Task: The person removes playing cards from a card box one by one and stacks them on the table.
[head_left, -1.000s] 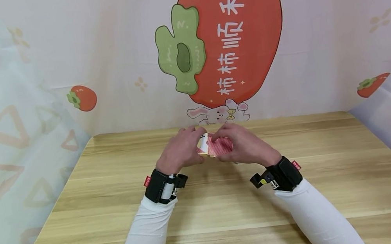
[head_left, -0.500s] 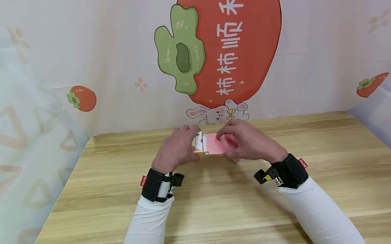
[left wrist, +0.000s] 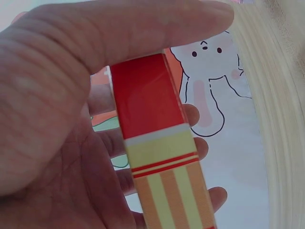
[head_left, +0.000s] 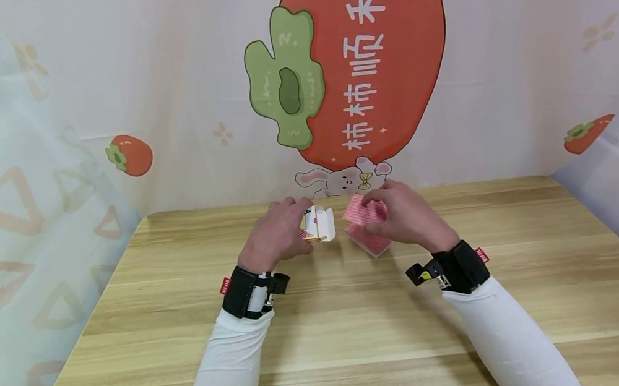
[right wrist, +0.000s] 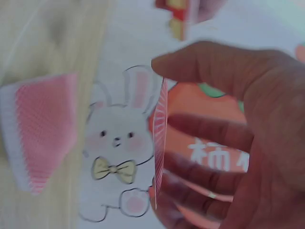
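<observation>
Left hand: your fingers grip a card box with its flap open, near the table's far edge.
Right hand: you pinch a red-backed card just above a small pile of cards lying on the table.
Spacing: box and pile sit apart, side by side.
Backdrop: persimmon banner behind the far edge.

head: above and behind, faces forward and down over table, moderate range | left wrist: close, looks past palm toward wall | right wrist: close, likewise | shared: rabbit print in all three
</observation>
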`<control>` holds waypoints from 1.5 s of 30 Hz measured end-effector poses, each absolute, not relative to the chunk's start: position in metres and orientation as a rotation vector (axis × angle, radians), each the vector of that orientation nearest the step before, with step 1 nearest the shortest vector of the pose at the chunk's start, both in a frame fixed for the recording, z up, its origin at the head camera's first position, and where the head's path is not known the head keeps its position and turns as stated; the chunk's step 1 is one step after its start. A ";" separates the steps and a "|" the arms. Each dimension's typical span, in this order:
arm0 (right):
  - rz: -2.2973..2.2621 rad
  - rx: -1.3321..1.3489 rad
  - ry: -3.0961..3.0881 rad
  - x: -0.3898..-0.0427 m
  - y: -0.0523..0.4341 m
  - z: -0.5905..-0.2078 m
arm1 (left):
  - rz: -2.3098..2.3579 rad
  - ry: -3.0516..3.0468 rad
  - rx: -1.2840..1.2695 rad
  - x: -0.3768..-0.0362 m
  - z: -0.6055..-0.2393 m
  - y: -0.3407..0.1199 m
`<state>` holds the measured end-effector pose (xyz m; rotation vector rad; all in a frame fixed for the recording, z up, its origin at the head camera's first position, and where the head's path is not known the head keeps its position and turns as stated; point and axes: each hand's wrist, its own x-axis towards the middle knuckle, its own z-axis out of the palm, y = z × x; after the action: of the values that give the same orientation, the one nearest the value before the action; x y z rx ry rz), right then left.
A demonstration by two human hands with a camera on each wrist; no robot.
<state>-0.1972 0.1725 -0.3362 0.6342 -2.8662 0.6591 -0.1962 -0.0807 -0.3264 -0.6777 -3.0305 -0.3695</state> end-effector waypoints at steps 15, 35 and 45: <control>0.484 0.422 -3.011 -0.207 0.161 -0.365 | -0.387 -3.034 -0.680 -0.194 -0.325 -0.079; 0.379 0.352 -3.072 -0.209 0.156 -0.378 | -0.415 -3.039 -0.677 -0.193 -0.325 -0.078; 0.376 0.330 -3.104 -0.208 0.155 -0.376 | -0.383 -3.037 -0.687 -0.193 -0.324 -0.078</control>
<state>-0.2084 0.1554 -0.3762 0.3304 -3.1039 0.3757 -0.1934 -0.0777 -0.3242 -0.6867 -3.0371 -0.3826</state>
